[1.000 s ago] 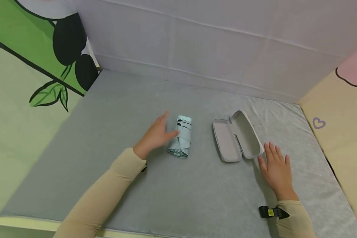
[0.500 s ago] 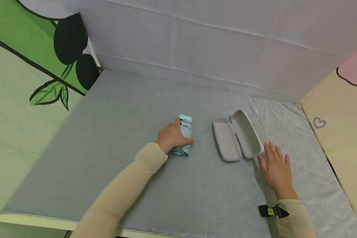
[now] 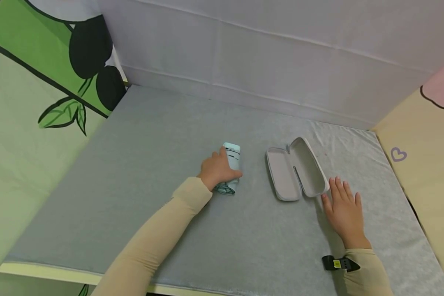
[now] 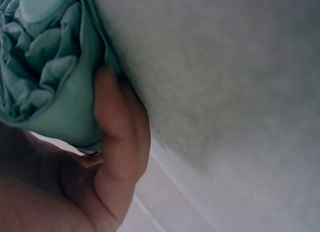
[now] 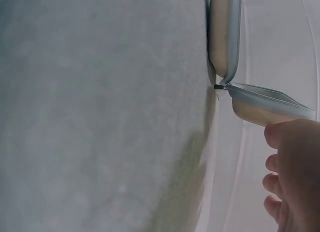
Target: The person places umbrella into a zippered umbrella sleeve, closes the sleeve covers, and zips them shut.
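A folded compact umbrella (image 3: pixel 234 158), pale teal with black print, lies on the grey cloth near the middle of the head view. My left hand (image 3: pixel 216 169) grips it from above, thumb on the near right side and fingers round the far left side. In the left wrist view, curled fingers press against the gathered fabric of the umbrella (image 4: pixel 60 87), and a smooth pale knob shows at its end. To the right stands a light grey zip case (image 3: pixel 285 174), unzipped and spread wide. My right hand (image 3: pixel 344 213) has straight fingers, its thumb touching the tilted half of the case (image 5: pixel 250 111).
Grey cloth (image 3: pixel 151 135) covers the table. A white backdrop (image 3: pixel 262 53) rises behind it, with printed panels on the left and right sides. The table's pale front edge (image 3: pixel 52 274) shows at lower left. A black strap (image 3: pixel 340 263) sits on the right wrist.
My left hand has moved right onto the umbrella and taken hold of it. The right hand and the case have stayed in place.
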